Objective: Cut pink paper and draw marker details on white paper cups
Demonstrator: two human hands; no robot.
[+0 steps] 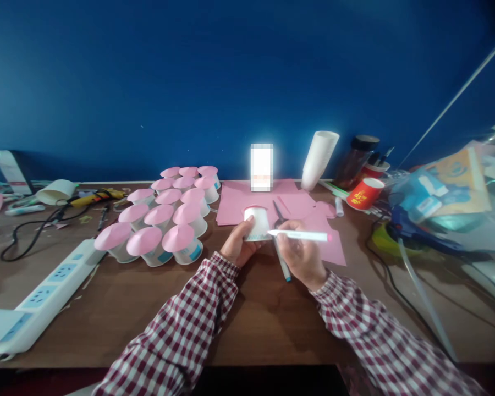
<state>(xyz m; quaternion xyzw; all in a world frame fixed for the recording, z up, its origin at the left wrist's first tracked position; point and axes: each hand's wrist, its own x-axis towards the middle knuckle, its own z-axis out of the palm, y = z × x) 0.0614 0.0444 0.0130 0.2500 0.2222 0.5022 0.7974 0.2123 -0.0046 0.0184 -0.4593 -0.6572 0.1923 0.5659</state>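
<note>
My left hand is closed around a small white paper cup with a teal band, held upside down over the wooden desk. My right hand grips a white pen with a pink end, lying sideways, its tip against the cup's side. A second pen with a teal tip lies on the desk under my right hand. Scissors rest on pink paper sheets just behind the cup.
Several finished cups with pink paper cones cluster at left centre. A white power strip lies front left, with cables behind it. A stack of white cups, a red cup, a jar and a cluttered plastic bag stand at the right.
</note>
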